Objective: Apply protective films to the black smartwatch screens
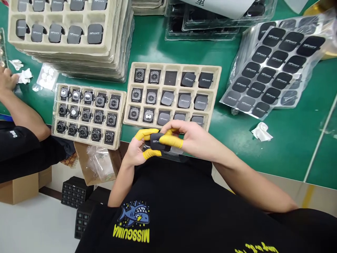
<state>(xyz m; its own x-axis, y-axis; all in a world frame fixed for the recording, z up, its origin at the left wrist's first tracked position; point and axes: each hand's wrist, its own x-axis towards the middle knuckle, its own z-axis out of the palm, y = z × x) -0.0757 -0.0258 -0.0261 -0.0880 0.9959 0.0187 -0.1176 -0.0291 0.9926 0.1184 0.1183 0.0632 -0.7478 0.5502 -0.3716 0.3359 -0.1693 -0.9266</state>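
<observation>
My left hand (135,151), with yellow finger cots on, grips a dark smartwatch body (156,141) by its edges. Its upper face bears a black film printed "HiFuture". My right hand (188,135), also in yellow finger cots, closes over the right end of the same smartwatch and partly hides the lettering. Just beyond both hands lies a beige moulded tray (172,64). Its left columns hold watches with sensor backs up; the right columns show "HiFuture" faces. One compartment (170,78) in its far row holds no watch.
To the left sits another tray (121,116) of watches, below a tall stack of trays (116,45). Sheets of "HiFuture" films (265,75) are piled at right, near a crumpled tissue (262,131). Clear plastic trays (202,33) stand at the back. A co-worker's arm (23,109) reaches in at far left.
</observation>
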